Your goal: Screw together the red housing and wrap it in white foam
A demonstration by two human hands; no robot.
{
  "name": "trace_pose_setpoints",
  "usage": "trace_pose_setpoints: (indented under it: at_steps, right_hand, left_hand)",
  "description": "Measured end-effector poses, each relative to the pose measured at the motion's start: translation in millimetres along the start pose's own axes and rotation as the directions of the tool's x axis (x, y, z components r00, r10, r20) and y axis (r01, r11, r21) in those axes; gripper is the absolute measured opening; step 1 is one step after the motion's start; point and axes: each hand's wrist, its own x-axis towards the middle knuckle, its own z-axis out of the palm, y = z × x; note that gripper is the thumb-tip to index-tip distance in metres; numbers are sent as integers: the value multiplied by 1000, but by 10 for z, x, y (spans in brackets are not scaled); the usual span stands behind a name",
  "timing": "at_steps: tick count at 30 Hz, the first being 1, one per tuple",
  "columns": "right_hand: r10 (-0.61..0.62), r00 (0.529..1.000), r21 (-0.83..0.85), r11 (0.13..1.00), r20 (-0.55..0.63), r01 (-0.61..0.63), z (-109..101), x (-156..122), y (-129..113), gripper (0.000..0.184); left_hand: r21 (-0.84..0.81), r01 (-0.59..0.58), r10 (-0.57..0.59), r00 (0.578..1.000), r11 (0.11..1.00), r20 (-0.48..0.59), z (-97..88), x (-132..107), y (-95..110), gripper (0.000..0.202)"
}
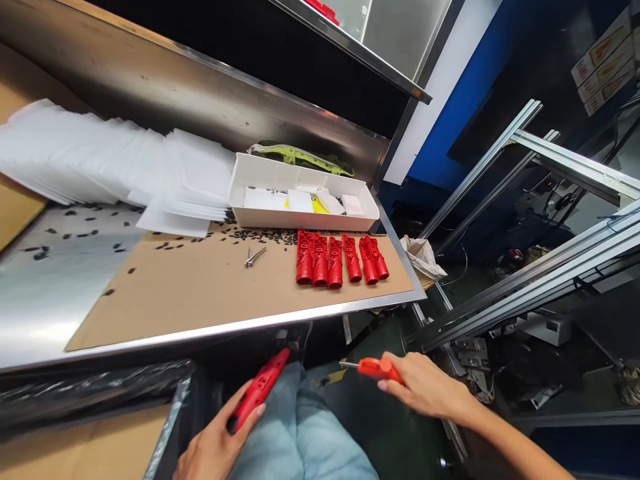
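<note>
My left hand (215,445) is closed round a long red plastic part (259,389), held low over my lap below the table edge. My right hand (425,385) grips a small tool with an orange-red handle (376,368) and a thin metal tip pointing left toward the red part; the two do not touch. On the cardboard sheet (200,293) on the steel table lies a row of several matching red parts (340,259). A small pair of metal tweezers (254,257) lies left of them.
A white tray (300,217) with small packets stands behind the red parts, with a green strip behind it. Stacks of white sheets (110,167) cover the back left. Small black bits are scattered about. A black-lined box (95,413) sits lower left; aluminium rails run on the right.
</note>
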Motion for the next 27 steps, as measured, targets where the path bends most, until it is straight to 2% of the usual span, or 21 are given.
trace_pose_setpoints:
  at_steps: [2, 4, 7, 9, 12, 14, 16, 18, 20, 22, 25, 27]
  right_hand:
    - [6, 1000, 56, 998, 21, -7, -87, -63, 51, 26]
    - [13, 999, 111, 994, 33, -16, -140, -106, 72, 26]
    - [38, 999, 137, 990, 7, -39, -127, -137, 45, 26]
    - [-5, 997, 156, 988, 74, -6, -73, -156, 2, 27]
    - [-22, 993, 172, 985, 114, 3, 6, -191, -61, 28]
    - [12, 997, 167, 986, 83, -25, 38, -203, -89, 27]
    - [-10, 992, 177, 984, 124, -12, 63, -187, -105, 26]
    - [-40, 989, 176, 984, 139, 15, 97, -139, -114, 26]
    - [-28, 997, 151, 988, 74, 17, 158, -73, -127, 24]
    - [-19, 999, 135, 991, 36, 14, 255, -11, -147, 25]
    - [-92, 996, 234, 969, 22, 85, 409, 72, -125, 28]
    - [-88, 993, 324, 940, -78, 109, 458, 149, 10, 26]
  left_hand:
    - [167, -65, 76, 995, 984, -65, -13, -74, 46, 68]
    - [229, -137, 156, 985, 964, -67, 5, -147, 75, 66]
    - [202, -257, 271, 962, 945, -41, 64, -192, 38, 62]
    - [148, -281, 291, 956, 948, -45, 90, -163, -25, 59]
    - [-41, -164, 161, 985, 986, -60, 86, -62, -89, 55]
    - [-281, -18, 28, 999, 960, 31, 69, -2, -77, 55]
    - [-492, 161, -77, 979, 856, 188, 54, 17, -27, 47]
    - [-613, 304, -134, 942, 729, 308, 45, -10, 35, 31]
    - [-687, 381, -166, 918, 619, 359, 34, -59, 89, 18]
    - [-733, 416, -176, 906, 538, 385, 19, -104, 123, 14]
    - [-754, 456, -139, 884, 473, 447, -7, -145, 131, 10]
    - [-760, 468, -102, 873, 451, 477, -17, -169, 112, 20]
